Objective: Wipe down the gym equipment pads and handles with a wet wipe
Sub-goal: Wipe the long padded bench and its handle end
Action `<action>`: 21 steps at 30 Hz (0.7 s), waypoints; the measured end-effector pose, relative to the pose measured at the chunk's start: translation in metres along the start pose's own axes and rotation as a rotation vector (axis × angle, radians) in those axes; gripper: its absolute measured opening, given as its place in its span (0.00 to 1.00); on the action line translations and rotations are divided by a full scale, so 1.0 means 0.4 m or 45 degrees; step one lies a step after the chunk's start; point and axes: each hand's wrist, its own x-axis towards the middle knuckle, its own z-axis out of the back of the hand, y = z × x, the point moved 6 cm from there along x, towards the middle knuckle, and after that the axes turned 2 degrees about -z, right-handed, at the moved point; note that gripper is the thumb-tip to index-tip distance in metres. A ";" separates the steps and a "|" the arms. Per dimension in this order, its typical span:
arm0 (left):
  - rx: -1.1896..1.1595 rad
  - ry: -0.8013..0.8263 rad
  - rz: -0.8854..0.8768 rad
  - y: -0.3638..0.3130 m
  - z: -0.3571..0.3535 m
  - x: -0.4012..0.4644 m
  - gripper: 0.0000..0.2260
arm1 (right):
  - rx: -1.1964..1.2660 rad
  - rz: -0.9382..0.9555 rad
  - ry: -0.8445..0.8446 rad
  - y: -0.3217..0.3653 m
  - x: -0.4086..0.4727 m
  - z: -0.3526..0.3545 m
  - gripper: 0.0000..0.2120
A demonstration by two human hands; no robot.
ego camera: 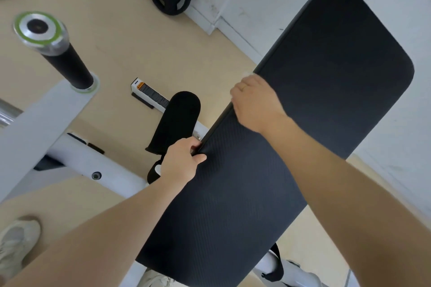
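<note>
Your left hand point(180, 161) clamps the near left edge of the bench pad point(303, 123). Farther along that edge, your right hand point(253, 100) curls over a barely visible white wipe point(245, 74).

L hand point(181, 161) curled tight, thumb out, arm straight. R hand point(255, 101) knuckles up, fingers bent down, ring on.
</note>
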 end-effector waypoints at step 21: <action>-0.347 -0.801 0.182 0.038 0.450 -0.222 0.07 | 1.958 -0.843 0.159 0.340 -0.078 0.079 0.10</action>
